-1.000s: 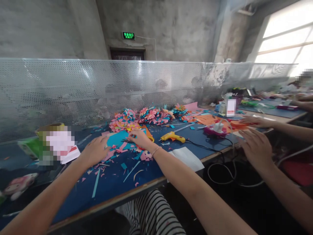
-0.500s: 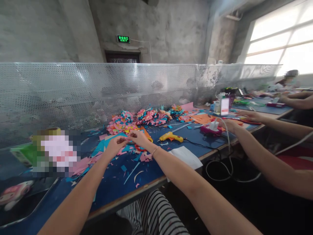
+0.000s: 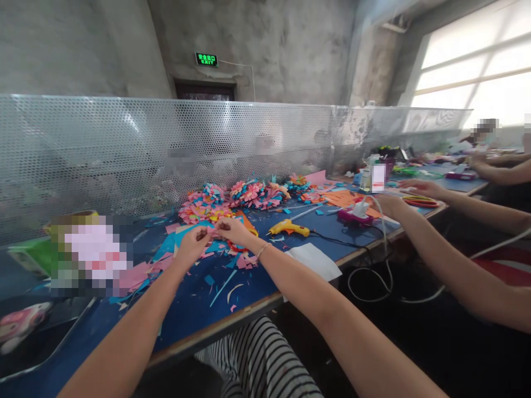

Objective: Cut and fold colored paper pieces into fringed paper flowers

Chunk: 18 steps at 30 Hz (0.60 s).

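Observation:
Over the blue table (image 3: 222, 326), my left hand (image 3: 194, 243) and my right hand (image 3: 233, 232) meet with fingertips almost touching. Both are closed in a pinch, and a small piece of pink paper (image 3: 212, 231) shows between them, partly hidden by the fingers. Just behind lies a heap of pink, blue and yellow paper flowers (image 3: 203, 209). Sheets of blue paper (image 3: 168, 246) and pink paper scraps (image 3: 139, 275) spread to the left of my hands. To the right of my right hand rests a yellow hot glue gun (image 3: 289, 227).
White paper (image 3: 313, 261) overhangs the table's front edge. A phone (image 3: 93, 246) leans at the left. Along the back stands a perforated metal screen (image 3: 124, 149). At right, a co-worker's arms (image 3: 440, 260) reach in near a purple box (image 3: 355, 215), scissors (image 3: 421, 202) and loose cables.
My view has shifted slightly. My hands stay together at nearly the same place, fingers still pinched. At right, the co-worker's hand has moved off the scissors.

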Each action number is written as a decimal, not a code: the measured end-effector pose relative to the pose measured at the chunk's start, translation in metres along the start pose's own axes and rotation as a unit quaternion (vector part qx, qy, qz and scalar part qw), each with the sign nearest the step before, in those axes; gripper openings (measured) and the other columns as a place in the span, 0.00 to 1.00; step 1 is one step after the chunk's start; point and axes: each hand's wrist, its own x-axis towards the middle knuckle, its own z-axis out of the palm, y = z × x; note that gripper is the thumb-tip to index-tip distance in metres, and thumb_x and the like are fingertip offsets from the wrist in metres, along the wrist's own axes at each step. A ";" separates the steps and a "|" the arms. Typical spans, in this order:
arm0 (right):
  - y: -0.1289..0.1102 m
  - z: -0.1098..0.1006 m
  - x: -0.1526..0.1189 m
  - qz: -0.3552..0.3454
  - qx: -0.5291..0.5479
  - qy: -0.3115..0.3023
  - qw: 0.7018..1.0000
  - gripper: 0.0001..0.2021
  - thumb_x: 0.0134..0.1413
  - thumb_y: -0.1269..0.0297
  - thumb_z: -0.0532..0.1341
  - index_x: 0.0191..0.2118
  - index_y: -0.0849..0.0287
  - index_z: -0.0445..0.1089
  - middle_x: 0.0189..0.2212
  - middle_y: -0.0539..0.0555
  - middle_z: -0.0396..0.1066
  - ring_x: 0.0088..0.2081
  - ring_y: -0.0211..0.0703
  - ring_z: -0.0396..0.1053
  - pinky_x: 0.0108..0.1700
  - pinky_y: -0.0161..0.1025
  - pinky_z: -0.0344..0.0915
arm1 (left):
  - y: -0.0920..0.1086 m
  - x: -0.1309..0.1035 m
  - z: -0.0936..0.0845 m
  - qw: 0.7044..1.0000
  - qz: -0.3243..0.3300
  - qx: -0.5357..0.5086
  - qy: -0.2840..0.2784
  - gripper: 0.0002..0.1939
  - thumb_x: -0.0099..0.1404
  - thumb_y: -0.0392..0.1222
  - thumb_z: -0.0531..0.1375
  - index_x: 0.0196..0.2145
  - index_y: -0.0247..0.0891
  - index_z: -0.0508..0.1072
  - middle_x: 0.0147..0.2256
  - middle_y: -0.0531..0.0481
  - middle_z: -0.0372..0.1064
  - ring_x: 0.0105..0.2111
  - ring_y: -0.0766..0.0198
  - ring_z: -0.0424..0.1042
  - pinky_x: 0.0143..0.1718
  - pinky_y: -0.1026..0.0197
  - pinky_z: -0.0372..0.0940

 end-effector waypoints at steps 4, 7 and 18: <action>0.003 0.000 0.001 -0.021 -0.028 0.000 0.999 0.03 0.45 0.69 0.58 0.26 0.62 0.63 0.20 0.45 0.60 0.24 0.32 0.58 0.29 0.31 0.57 | -0.001 0.001 -0.001 1.000 0.014 0.011 -0.001 0.24 0.48 0.63 0.53 0.29 0.38 0.66 0.25 0.51 0.68 0.30 0.61 0.69 0.30 0.62 0.65; 0.005 0.000 0.001 -0.031 -0.039 0.001 0.999 0.03 0.45 0.68 0.58 0.26 0.62 0.63 0.20 0.45 0.60 0.24 0.32 0.57 0.29 0.31 0.56 | -0.002 0.001 -0.001 0.999 0.025 0.025 0.000 0.23 0.48 0.63 0.53 0.28 0.39 0.66 0.24 0.53 0.67 0.29 0.63 0.69 0.30 0.63 0.65; 0.008 0.000 0.003 -0.045 -0.071 0.000 0.996 0.07 0.47 0.64 0.56 0.24 0.61 0.62 0.19 0.46 0.59 0.23 0.32 0.56 0.27 0.30 0.54 | -0.001 0.001 -0.004 0.999 0.012 -0.041 -0.006 0.24 0.44 0.63 0.57 0.28 0.38 0.67 0.24 0.53 0.69 0.28 0.63 0.70 0.33 0.61 0.65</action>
